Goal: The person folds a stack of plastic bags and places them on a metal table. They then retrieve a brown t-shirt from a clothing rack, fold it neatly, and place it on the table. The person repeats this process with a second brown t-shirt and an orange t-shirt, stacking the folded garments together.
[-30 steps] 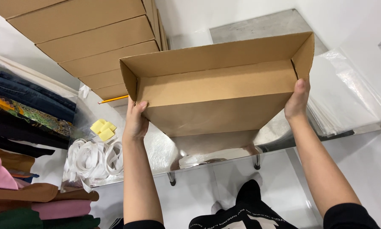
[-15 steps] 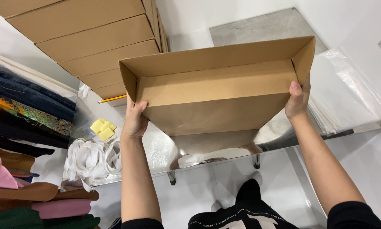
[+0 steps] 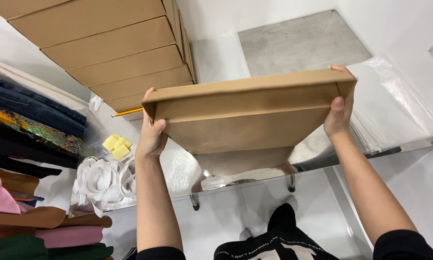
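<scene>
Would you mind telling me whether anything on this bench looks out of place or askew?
Only small things. A pencil lies loose and slanted at the foot of the stacked boxes. The clear bags overhang the table edge at right. The box held by the left hand and right hand looks undamaged.

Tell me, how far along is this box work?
Done: flat brown boxes already stand stacked at the back of the table. In hand: the left hand and right hand each grip one end of a shallow cardboard box, held above the table. Left: it is empty, and not yet set down.
</scene>
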